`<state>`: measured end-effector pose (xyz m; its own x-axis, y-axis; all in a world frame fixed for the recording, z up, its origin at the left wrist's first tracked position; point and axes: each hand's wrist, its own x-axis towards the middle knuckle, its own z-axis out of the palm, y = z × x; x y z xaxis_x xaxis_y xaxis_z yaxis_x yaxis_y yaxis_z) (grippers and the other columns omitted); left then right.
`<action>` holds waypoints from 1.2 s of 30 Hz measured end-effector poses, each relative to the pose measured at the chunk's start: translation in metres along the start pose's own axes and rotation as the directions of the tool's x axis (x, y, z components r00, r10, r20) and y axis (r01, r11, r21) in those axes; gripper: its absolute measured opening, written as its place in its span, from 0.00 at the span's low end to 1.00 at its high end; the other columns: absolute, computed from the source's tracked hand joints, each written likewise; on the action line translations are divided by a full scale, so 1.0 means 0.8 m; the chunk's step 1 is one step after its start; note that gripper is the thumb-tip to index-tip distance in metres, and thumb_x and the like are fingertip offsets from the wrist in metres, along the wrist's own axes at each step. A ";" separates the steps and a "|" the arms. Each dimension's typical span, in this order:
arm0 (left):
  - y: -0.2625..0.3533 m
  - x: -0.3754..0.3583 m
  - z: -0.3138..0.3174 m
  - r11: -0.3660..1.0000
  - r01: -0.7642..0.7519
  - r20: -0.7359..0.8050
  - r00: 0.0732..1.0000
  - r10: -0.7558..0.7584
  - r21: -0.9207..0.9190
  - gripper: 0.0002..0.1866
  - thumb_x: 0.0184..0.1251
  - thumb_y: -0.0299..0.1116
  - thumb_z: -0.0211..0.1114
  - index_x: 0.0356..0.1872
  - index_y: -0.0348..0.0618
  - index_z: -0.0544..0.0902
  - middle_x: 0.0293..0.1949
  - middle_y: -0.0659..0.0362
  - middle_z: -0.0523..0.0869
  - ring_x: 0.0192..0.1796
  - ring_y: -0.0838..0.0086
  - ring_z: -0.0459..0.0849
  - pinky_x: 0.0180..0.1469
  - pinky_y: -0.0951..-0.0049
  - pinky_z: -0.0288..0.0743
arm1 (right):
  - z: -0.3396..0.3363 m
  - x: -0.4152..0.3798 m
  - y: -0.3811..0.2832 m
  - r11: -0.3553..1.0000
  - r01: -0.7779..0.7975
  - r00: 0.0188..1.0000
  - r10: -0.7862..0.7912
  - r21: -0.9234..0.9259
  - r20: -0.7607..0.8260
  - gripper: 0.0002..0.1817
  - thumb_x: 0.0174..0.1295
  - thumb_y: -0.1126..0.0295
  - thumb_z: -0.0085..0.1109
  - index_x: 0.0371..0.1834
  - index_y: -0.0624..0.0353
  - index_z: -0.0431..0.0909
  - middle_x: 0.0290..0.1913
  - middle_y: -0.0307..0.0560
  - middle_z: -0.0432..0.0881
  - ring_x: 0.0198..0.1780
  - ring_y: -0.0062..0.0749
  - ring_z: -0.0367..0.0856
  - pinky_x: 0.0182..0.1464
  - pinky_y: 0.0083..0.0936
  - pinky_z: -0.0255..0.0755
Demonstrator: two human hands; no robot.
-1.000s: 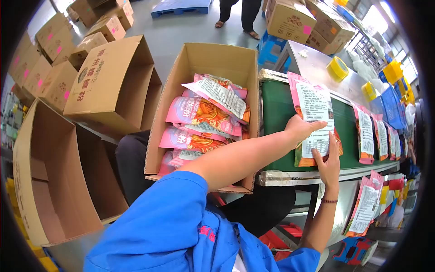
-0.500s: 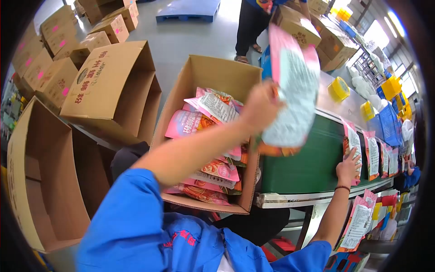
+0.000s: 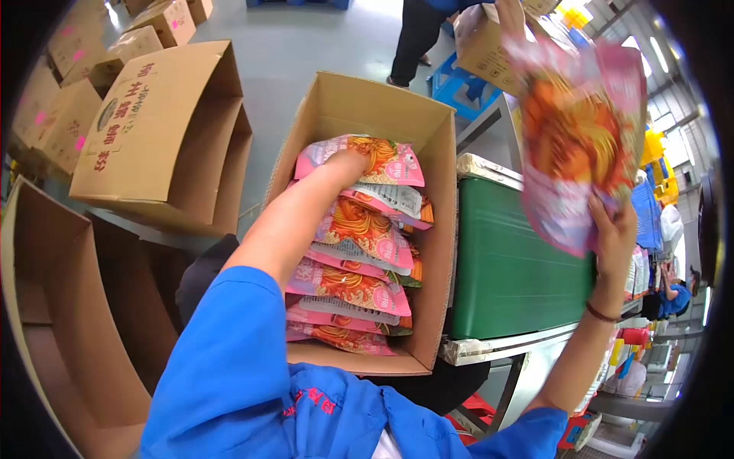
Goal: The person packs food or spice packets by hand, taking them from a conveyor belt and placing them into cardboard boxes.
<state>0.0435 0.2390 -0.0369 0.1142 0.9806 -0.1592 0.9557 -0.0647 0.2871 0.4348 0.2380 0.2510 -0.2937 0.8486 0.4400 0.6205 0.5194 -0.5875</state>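
Left hand (image 3: 350, 162) is now down in the carton (image 3: 432, 122), touching the far pouch (image 3: 399, 164). Right hand (image 3: 614, 233), earlier at belt (image 3: 520, 260) level, now holds up a raised pouch (image 3: 577, 138), picture side showing.

The box wall (image 3: 440, 252) blocks sideways passage, not above
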 end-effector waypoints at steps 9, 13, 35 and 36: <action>0.012 -0.038 -0.057 1.000 0.021 0.106 0.994 -0.021 0.000 0.13 0.61 0.28 0.58 0.46 0.40 0.79 0.44 0.48 0.85 0.49 0.55 0.84 0.49 0.58 0.79 | 0.440 0.041 0.043 0.745 0.472 0.806 -0.147 -0.471 0.574 0.23 0.59 0.74 0.51 0.57 0.38 0.78 0.58 0.46 0.78 0.54 0.49 0.80 0.50 0.41 0.77; 0.023 -0.059 -0.097 0.971 -0.237 -0.242 0.941 0.237 0.030 0.31 0.58 0.41 0.66 0.62 0.44 0.69 0.65 0.44 0.69 0.69 0.51 0.65 0.66 0.44 0.60 | 0.481 0.048 0.083 0.790 0.345 0.819 0.011 -0.507 0.574 0.23 0.60 0.71 0.53 0.60 0.44 0.75 0.58 0.51 0.78 0.57 0.53 0.78 0.55 0.44 0.74; -0.002 0.016 0.088 0.984 0.072 -0.563 0.826 0.034 0.166 0.37 0.64 0.54 0.55 0.74 0.60 0.56 0.75 0.56 0.53 0.76 0.56 0.49 0.69 0.34 0.47 | -0.046 -0.114 0.231 0.405 -0.399 0.850 0.500 -0.823 -0.166 0.48 0.59 0.44 0.58 0.75 0.59 0.47 0.54 0.73 0.76 0.55 0.63 0.76 0.54 0.46 0.71; -0.002 0.016 0.091 0.986 0.072 -0.515 0.857 0.018 0.154 0.37 0.66 0.55 0.53 0.74 0.60 0.56 0.75 0.56 0.52 0.77 0.55 0.47 0.69 0.34 0.47 | -0.050 -0.111 0.242 0.369 -0.293 0.905 0.405 -0.882 -0.131 0.45 0.61 0.46 0.56 0.74 0.58 0.50 0.39 0.70 0.82 0.42 0.66 0.81 0.45 0.51 0.73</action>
<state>0.0631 0.2378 -0.1082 -0.0248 0.9346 0.3548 0.9917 -0.0216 0.1264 0.6104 0.2594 0.1252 0.0809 0.9652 0.2489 0.9564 -0.1455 0.2534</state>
